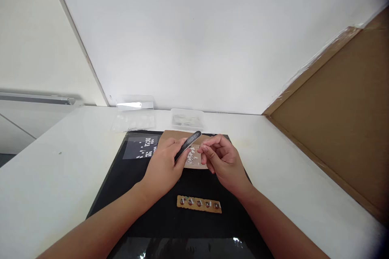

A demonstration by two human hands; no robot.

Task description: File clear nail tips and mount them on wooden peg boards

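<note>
You are wearing the one camera on your head, and it is looking forward and down across the worktop (273,162) from the near side. Your left hand (164,162) and right hand (223,157) are sitting near the middle of its view, at a moderate range from the lens. It is taking in the black mat (161,218), and its wide field is also reaching the white wall (188,40) on the far side and the cardboard panel (340,121) on the right.

Matt, rough-looking dark stick (189,141), partly glossy black board (148,220), clear plastic box (187,119), matt brown cardboard panel (340,121).
</note>
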